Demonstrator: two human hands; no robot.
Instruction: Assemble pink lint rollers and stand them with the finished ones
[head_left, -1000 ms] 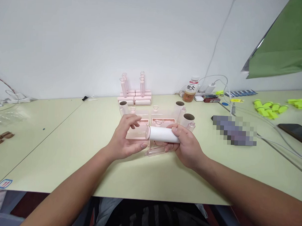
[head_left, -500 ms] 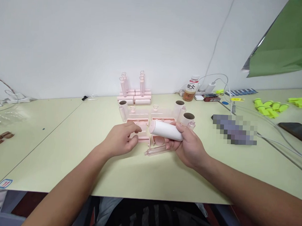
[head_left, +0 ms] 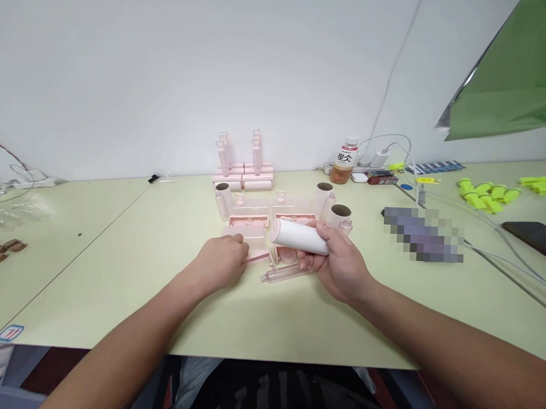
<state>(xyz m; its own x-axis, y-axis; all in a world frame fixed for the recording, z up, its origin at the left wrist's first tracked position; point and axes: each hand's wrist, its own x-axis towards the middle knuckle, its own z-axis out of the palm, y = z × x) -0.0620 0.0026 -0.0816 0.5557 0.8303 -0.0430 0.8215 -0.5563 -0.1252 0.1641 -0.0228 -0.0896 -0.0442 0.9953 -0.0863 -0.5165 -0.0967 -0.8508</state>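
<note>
My right hand [head_left: 340, 265] is closed around a white lint-roller roll [head_left: 300, 236] with a pink end cap, held tilted above the table. My left hand [head_left: 223, 259] has its fingers curled on the left end of a pale pink open case [head_left: 258, 259], partly hiding it. Beneath the roll lies another pink case part [head_left: 287, 255] with a round piece in it. A clear pink handle tube [head_left: 283, 273] rests in front. Two more open pink cases, one of them the left case [head_left: 249, 220], sit behind my hands.
White rolls with cardboard cores, such as the right roll [head_left: 340, 214], stand around the cases. Pink rollers with heart-loop handles [head_left: 257, 158] stand by the wall. Toward the right are a drink bottle [head_left: 346, 162], cables, a pixelated object [head_left: 423, 235], a phone [head_left: 534, 239] and yellow-green parts [head_left: 488, 194].
My left hand has moved down slightly and its fingers have closed on the pink case, whose front edge has tilted. My right hand keeps the roll in nearly the same place.
</note>
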